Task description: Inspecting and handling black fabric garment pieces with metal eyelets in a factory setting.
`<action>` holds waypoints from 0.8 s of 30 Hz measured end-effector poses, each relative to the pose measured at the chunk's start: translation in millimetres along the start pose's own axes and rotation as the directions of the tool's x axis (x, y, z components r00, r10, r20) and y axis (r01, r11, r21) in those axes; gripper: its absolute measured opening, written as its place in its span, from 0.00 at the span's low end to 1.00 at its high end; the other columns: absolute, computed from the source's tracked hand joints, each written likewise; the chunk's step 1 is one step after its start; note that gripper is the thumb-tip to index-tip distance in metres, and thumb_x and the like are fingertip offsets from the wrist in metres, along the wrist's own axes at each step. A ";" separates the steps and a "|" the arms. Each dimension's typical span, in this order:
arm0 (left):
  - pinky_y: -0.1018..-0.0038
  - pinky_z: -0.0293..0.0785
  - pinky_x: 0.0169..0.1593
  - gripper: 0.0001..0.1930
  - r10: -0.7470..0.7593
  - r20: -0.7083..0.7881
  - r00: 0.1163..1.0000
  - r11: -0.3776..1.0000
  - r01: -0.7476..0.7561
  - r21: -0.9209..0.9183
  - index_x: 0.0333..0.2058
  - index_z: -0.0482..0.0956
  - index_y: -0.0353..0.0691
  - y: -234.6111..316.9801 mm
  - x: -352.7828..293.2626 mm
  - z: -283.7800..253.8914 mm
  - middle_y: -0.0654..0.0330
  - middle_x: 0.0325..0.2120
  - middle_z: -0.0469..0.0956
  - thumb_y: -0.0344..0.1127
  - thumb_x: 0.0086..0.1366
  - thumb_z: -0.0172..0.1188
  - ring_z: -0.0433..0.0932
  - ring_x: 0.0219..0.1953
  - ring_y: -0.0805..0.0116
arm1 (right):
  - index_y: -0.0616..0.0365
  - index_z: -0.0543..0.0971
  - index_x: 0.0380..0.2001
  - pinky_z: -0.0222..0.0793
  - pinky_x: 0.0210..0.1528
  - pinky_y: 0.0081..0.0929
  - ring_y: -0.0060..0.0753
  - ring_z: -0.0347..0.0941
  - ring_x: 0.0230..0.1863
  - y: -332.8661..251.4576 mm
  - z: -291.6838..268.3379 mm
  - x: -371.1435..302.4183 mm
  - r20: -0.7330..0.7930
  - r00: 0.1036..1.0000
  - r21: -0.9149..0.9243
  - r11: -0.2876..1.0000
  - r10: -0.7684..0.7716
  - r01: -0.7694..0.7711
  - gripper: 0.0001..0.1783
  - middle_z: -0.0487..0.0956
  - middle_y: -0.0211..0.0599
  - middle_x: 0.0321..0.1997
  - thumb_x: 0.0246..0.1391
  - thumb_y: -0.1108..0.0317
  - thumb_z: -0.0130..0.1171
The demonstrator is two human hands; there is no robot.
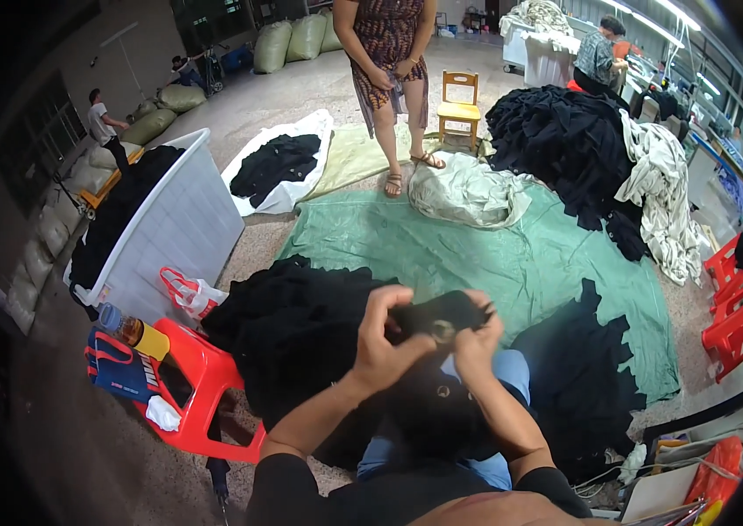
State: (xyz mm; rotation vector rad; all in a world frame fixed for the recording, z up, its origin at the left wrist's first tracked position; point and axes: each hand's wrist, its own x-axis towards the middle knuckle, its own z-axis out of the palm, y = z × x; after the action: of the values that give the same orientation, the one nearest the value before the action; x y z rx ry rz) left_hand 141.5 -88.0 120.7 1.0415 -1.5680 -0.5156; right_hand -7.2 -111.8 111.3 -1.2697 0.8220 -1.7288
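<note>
A black garment (433, 309) is held up in front of me between both hands, and part of it drapes over my lap. A pale round button or ring (442, 331) shows on the raised cloth, blurred. My left hand (382, 349) grips the garment's left side, thumb stretched toward the button. On the other side my right hand (478, 340) pinches the cloth, its fingers closed and slightly smeared by motion. More small shiny buttons (443, 392) dot the black cloth on my lap. A heap of black garments (292, 307) lies at my left, and another black pile (578, 377) at my right.
A red stool (205, 377) at left bears a bottle (135, 331) and bag. Behind it stands a white bin (178, 228) of black cloth. A person (393, 53) stands ahead on the sheeting. Red stools (734, 324) and a large dark heap (556, 145) are right.
</note>
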 end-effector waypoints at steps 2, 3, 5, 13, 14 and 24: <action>0.68 0.72 0.46 0.40 0.210 -0.086 0.974 0.948 -0.182 0.260 0.50 0.70 0.37 -7.3 -21.4 13.3 0.49 0.52 0.67 0.43 0.38 0.80 0.71 0.50 0.56 | 0.66 0.77 0.37 0.69 0.47 0.23 0.25 0.73 0.40 -12.4 -10.9 14.9 -0.090 0.996 -0.074 0.997 -0.004 -0.003 0.15 0.78 0.35 0.36 0.43 0.83 0.48; 0.65 0.71 0.49 0.40 0.281 -0.090 0.956 0.913 -0.237 0.331 0.50 0.71 0.38 -10.4 -24.7 20.0 0.49 0.52 0.67 0.42 0.38 0.80 0.70 0.51 0.53 | 0.67 0.77 0.36 0.69 0.48 0.24 0.26 0.73 0.40 -18.6 -17.7 20.1 -0.101 0.994 -0.188 0.982 -0.031 0.012 0.16 0.78 0.37 0.36 0.41 0.83 0.47; 0.58 0.67 0.55 0.36 0.284 -0.098 0.954 0.908 -0.235 0.346 0.48 0.72 0.37 -17.6 -22.6 37.0 0.48 0.52 0.67 0.39 0.40 0.78 0.69 0.53 0.49 | 0.68 0.78 0.36 0.69 0.48 0.24 0.29 0.74 0.39 -27.6 -24.6 37.5 -0.118 0.988 -0.255 0.965 -0.097 0.064 0.20 0.79 0.38 0.35 0.37 0.83 0.44; 0.72 0.75 0.42 0.19 0.196 -0.158 0.968 0.981 -0.190 0.050 0.39 0.78 0.31 -8.3 29.8 53.4 0.50 0.33 0.80 0.14 0.47 0.49 0.81 0.35 0.55 | 0.68 0.77 0.40 0.69 0.42 0.18 0.21 0.74 0.37 -1.7 -115.0 51.8 -0.391 0.920 0.032 0.999 0.002 0.012 0.16 0.79 0.32 0.37 0.48 0.84 0.45; 0.75 0.75 0.40 0.20 0.317 -0.153 0.936 0.948 -0.315 0.038 0.39 0.78 0.30 11.3 41.4 53.4 0.49 0.31 0.79 0.14 0.47 0.47 0.81 0.32 0.57 | 0.68 0.77 0.41 0.69 0.41 0.18 0.21 0.74 0.36 -14.6 -124.2 52.1 -0.322 0.945 0.115 0.988 -0.057 0.099 0.15 0.79 0.35 0.37 0.49 0.82 0.48; 0.82 0.68 0.43 0.23 -0.188 0.235 0.954 0.853 0.277 -0.442 0.47 0.78 0.39 -3.4 69.4 95.9 0.65 0.35 0.76 0.15 0.51 0.51 0.70 0.33 0.79 | 0.66 0.79 0.38 0.66 0.42 0.15 0.17 0.72 0.34 -31.2 -152.6 39.0 -0.359 0.933 -0.186 0.978 0.018 -0.090 0.17 0.79 0.28 0.33 0.46 0.85 0.47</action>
State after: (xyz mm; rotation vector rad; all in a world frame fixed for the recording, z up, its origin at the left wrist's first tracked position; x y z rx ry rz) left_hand 53.9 -167.1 129.9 0.8220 -1.3750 -1.1323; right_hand -167.0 -127.2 112.2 -1.0587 1.2569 -1.8979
